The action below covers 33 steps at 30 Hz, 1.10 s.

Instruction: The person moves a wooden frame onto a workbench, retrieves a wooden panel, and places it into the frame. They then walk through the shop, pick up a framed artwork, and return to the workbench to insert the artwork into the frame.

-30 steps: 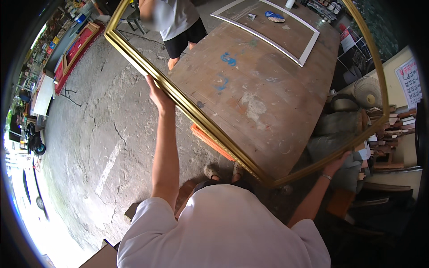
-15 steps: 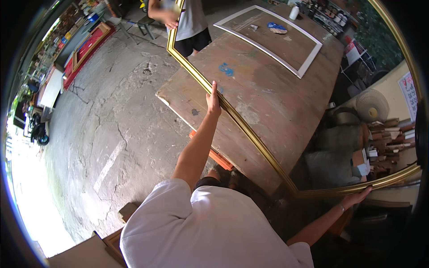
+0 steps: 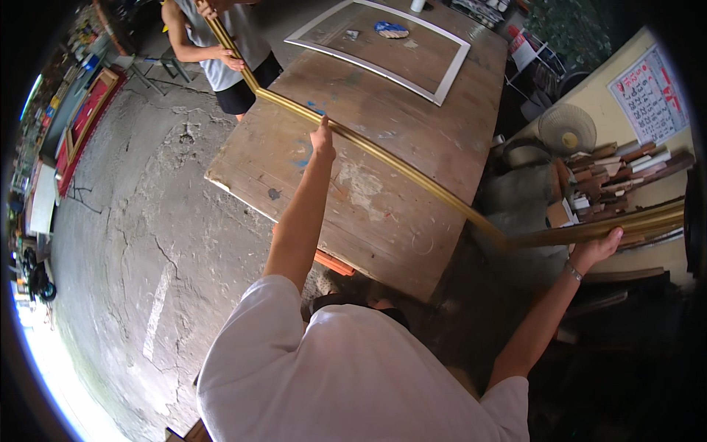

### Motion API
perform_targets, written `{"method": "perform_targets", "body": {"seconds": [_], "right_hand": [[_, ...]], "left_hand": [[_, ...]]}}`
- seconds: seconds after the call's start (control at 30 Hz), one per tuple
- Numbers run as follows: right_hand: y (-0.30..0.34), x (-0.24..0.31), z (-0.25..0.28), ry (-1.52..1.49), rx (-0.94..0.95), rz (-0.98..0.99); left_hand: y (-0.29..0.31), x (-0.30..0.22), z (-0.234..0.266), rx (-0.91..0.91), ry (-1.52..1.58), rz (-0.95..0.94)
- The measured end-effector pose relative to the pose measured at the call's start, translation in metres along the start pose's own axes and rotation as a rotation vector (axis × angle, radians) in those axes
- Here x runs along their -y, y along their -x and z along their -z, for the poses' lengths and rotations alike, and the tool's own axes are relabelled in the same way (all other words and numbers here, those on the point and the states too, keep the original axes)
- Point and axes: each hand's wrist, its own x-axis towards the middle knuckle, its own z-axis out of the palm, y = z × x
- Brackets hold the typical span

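A large gold picture frame with a bent-looking corner at each end of its near rail is held up over the big wooden worktable. My left hand is closed around the middle part of this rail. To the right, my right hand grips the frame's right-hand rail from below, fingers partly hidden behind it. Across the table's far left, a person in a grey sleeveless top holds the frame's left rail with both hands. The frame's far side is out of view.
A white frame lies on the table beside a blue-and-white object. Stacked moulding offcuts and a fan stand at the right. A red-topped table is at the far left; orange material shows under the table edge.
The gold frame has tilted, its right rail now dropping to nearly edge-on. My right hand has risen with it. The view has shifted, and both of the other person's hands now show on the frame.
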Motion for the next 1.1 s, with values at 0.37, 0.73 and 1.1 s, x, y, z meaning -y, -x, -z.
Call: {"method": "perform_targets", "body": {"seconds": [0.37, 0.73, 1.1], "right_hand": [[-0.061, -0.047, -0.141, -0.182, 0.368, 0.255], [0.005, -0.116, -0.114, -0.249, 0.795, 0.348], [0.101, -0.151, 0.012, -0.034, 1.144, 0.786]], "left_hand": [[0.333, -0.163, -0.062, 0.273, 0.398, -0.942], [0.519, -0.123, -0.023, 0.247, 0.299, -0.933], [0.478, 0.081, 0.058, -0.270, 0.198, -0.358]]}}
